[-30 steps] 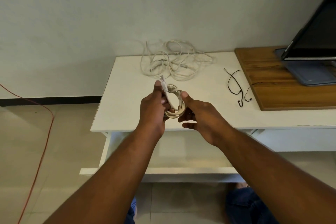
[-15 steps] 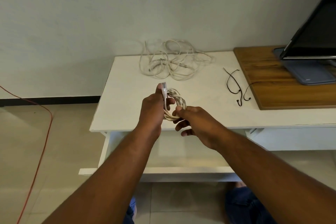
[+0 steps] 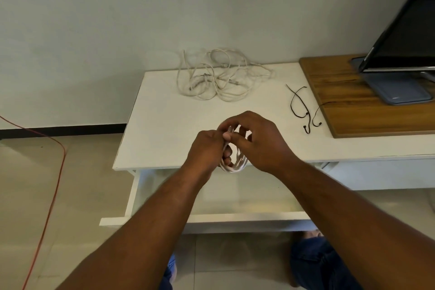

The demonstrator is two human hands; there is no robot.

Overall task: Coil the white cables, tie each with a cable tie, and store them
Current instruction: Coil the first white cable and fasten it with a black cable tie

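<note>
Gripping one white cable coil [image 3: 235, 167] in left hand [image 3: 207, 148] and right hand [image 3: 261, 141], both curled round it, over the table's [image 3: 164, 125] front edge. Yet to tie with the black cable ties [image 3: 301, 106] nearby, sort the tangled white cables [image 3: 219, 75] behind, store anything.

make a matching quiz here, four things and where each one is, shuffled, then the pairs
1 coiled white cable
2 tangled white cables
3 black cable ties
4 monitor

a standing on the wooden board
b heaped at the back of the white table
c gripped by the left hand and right hand
d lying loose on the table by the board's edge

Pairs: 1-c, 2-b, 3-d, 4-a
</note>
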